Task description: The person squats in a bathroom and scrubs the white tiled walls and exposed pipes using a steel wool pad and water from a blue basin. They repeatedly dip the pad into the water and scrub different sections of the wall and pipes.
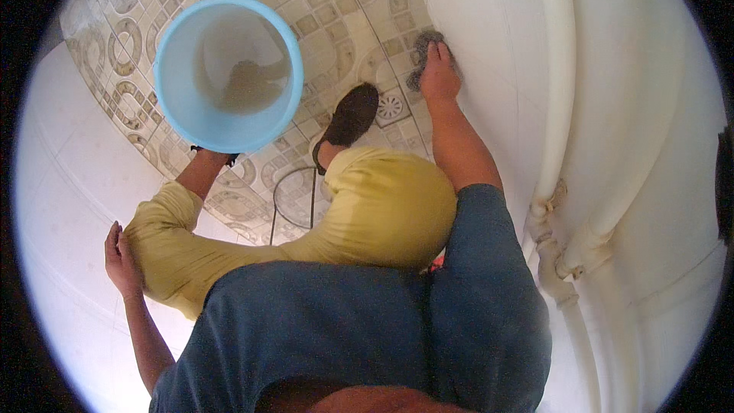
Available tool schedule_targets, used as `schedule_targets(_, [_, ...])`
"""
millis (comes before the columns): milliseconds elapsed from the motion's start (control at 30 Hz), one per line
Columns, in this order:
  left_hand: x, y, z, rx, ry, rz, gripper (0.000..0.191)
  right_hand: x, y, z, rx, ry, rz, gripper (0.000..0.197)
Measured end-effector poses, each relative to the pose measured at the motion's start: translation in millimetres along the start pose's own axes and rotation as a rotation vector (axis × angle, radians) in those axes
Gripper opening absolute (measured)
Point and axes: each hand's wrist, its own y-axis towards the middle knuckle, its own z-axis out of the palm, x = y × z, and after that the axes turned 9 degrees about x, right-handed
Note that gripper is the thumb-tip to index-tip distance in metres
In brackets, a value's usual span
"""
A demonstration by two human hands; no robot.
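Observation:
Down on the patterned floor tiles, where they meet the white wall, my right hand presses a dark grey scouring pad. Part of the pad is hidden under the fingers. My left hand rests against my left knee in yellow trousers, holding nothing. A light blue plastic bucket stands on the floor ahead of my feet. Murky, greyish-brown water lies in its bottom.
A round floor drain sits beside my dark right shoe, close to the right hand. Pale pipes with stained joints run along the right wall. Another white wall rises at the left.

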Motion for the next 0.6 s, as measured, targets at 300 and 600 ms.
schedule_targets(300, [0.0,0.2,5.1,-0.025,-0.022,0.003,0.039,-100.9,-38.7,104.6,0.086,-0.075,0.192,0.052])
schedule_targets(600, [23.8,4.9,7.9,-0.003,-0.032,-0.012,0.038,45.0,53.7,-32.5,-0.381,0.105,-0.199,0.048])
